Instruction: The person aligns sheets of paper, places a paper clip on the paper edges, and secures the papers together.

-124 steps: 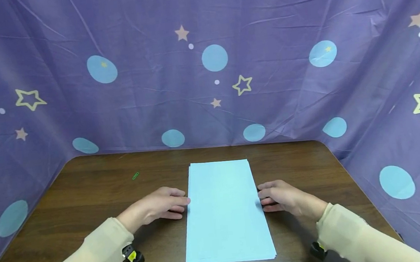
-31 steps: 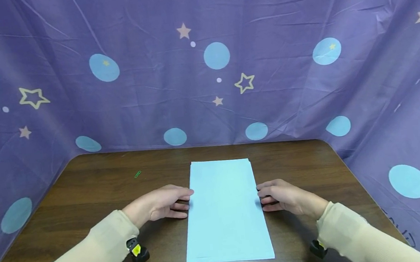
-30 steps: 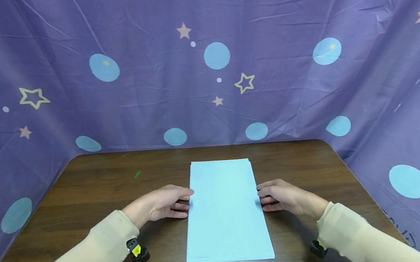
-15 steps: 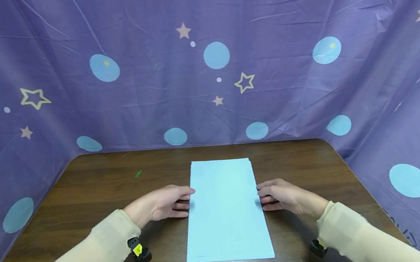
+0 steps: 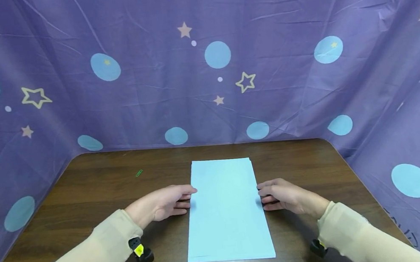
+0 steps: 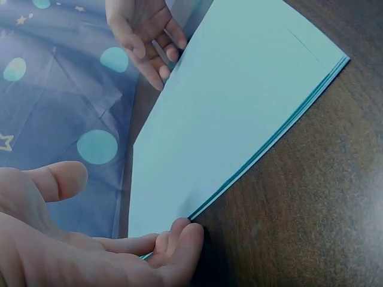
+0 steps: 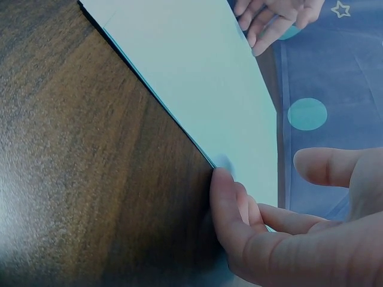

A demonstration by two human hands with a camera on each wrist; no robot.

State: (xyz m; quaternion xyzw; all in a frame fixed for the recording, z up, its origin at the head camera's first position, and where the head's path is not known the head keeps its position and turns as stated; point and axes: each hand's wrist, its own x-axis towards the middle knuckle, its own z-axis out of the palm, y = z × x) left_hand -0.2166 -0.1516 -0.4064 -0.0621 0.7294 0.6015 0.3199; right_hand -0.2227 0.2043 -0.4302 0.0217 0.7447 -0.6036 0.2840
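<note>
A stack of light blue paper sheets lies lengthwise on the brown table. My left hand touches its left long edge with the fingertips; in the left wrist view the thumb stands raised, apart from the paper. Opposite it, the fingertips of my right hand rest along the right long edge. The right thumb is also lifted off the sheets. Neither hand pinches the stack. Layered sheet edges show along the left side in the left wrist view, and the top right corner looks slightly uneven.
A small green paper clip lies on the wooden table, behind and left of my left hand. A purple curtain with stars and blue dots hangs around the table's back and sides. Each wrist carries a black device.
Compared with about four seconds ago, the stack's bottom right corner looks more even. My left hand has shifted slightly, its upper fingertip now over the paper's left edge. The right hand has barely moved.
</note>
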